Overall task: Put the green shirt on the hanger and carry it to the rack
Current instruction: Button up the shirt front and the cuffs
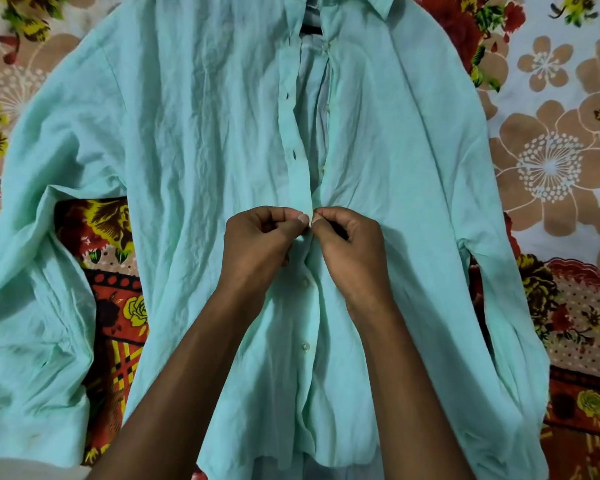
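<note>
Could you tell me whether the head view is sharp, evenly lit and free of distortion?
Head view: soft, even light, no glare; the green shirt and both hands, left hand and right hand, are fairly sharp; the floral bedsheet softens and bows toward the wide-angle edges.

A floral bedsheet (548, 161) covers the surface — tan flowers on white, red and yellow patches.

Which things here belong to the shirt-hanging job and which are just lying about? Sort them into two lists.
Part of the job:
shirt, laid flat, placket open above the hands
hanger, dark piece showing at the collar
left hand, pinching the placket
right hand, pinching the placket

Just there:
floral bedsheet, under the shirt
</note>
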Demonstrator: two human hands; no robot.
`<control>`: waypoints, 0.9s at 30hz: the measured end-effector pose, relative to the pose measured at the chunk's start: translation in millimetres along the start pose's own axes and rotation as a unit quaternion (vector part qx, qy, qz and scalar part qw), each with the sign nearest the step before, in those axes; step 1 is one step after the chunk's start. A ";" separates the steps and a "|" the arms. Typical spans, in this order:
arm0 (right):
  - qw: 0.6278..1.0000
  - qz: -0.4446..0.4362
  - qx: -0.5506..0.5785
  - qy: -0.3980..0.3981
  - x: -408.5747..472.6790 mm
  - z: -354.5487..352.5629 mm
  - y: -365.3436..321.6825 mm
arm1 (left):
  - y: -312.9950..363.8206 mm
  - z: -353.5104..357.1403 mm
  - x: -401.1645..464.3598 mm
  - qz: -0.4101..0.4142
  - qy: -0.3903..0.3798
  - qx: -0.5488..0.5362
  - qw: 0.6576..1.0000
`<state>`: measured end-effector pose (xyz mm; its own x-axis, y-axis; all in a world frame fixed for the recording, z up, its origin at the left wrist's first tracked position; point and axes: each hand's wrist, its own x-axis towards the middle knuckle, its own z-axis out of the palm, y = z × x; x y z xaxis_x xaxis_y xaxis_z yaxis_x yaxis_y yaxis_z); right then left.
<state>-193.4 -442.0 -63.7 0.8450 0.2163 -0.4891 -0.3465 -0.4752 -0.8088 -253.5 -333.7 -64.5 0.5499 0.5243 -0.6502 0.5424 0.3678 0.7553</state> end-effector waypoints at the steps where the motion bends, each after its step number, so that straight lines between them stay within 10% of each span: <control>1: 1.000 0.000 -0.001 -0.010 -0.5 -1.2 -0.3 | 0.6 -0.1 1.3 -0.001 -0.002 0.006 1.000; 27: 0.963 -0.155 -0.171 0.142 -12.6 24.5 3.3 | 27.5 -6.3 21.4 -0.125 -0.092 0.077 0.985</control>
<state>-215.1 -425.4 -68.1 0.9803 0.1739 -0.0937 0.0532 -0.6894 -0.7224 -230.8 -307.5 -57.1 0.4851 0.2793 -0.8287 0.7579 0.3385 0.5577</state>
